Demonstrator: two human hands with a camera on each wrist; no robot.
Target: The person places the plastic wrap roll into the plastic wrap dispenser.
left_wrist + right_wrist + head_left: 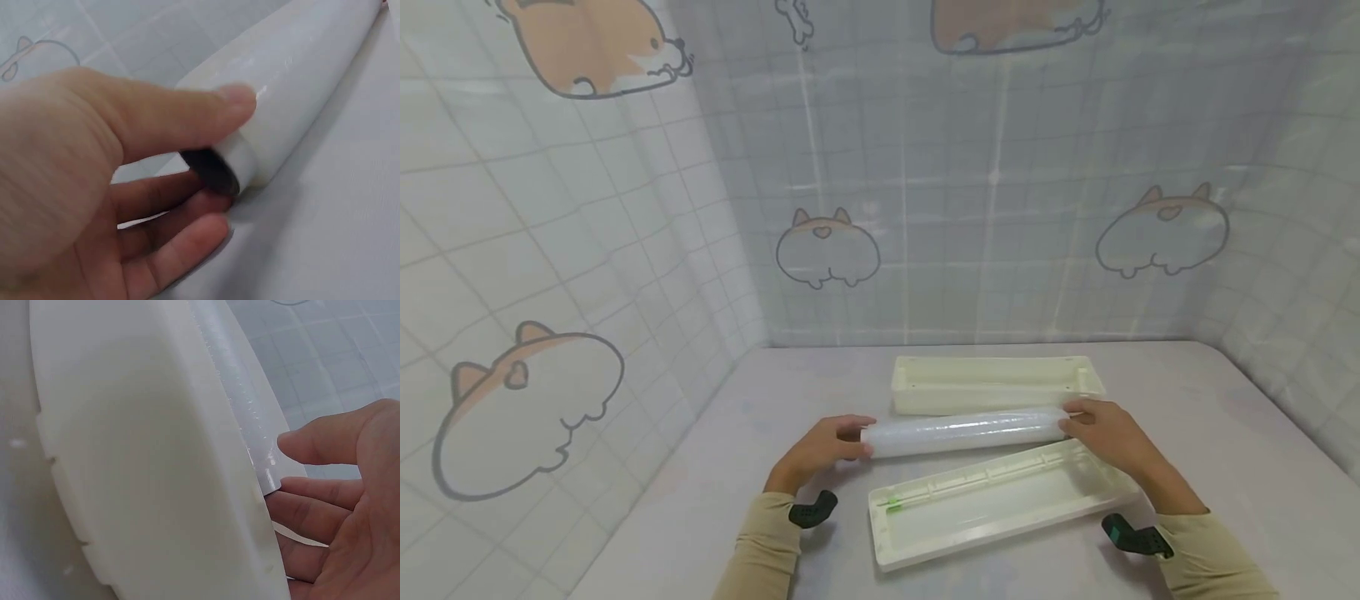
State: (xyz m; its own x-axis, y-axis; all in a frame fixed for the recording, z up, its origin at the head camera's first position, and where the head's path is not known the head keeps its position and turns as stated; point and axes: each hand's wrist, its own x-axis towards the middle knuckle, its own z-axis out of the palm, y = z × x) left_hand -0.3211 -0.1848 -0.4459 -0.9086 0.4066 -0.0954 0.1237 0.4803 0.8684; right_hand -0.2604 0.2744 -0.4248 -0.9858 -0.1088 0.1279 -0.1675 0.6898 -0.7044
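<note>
A glossy white roll of plastic wrap (pixel 966 432) lies crosswise between both hands. My left hand (pixel 818 452) grips its left end, the thumb (pixel 231 103) on top and the other fingers curled under the hollow core (pixel 242 156). At the opposite end, my right hand (pixel 1108 435) holds the roll, with the thumb (pixel 300 447) against the film and fingertips at the end. Behind the roll is a long off-white box half (pixel 992 402). A matching shallow half (pixel 992 542) lies in front, slightly angled, its inside facing up; it partly hides the roll in the right wrist view.
A small green piece (pixel 892 504) sits on the rail at the left of the front half. The pale tabletop (pixel 775 383) is bordered by a tile-patterned curtain (pixel 955 167) with dog drawings at the back and sides. Dark wrist devices (pixel 814 510) sit near both cuffs.
</note>
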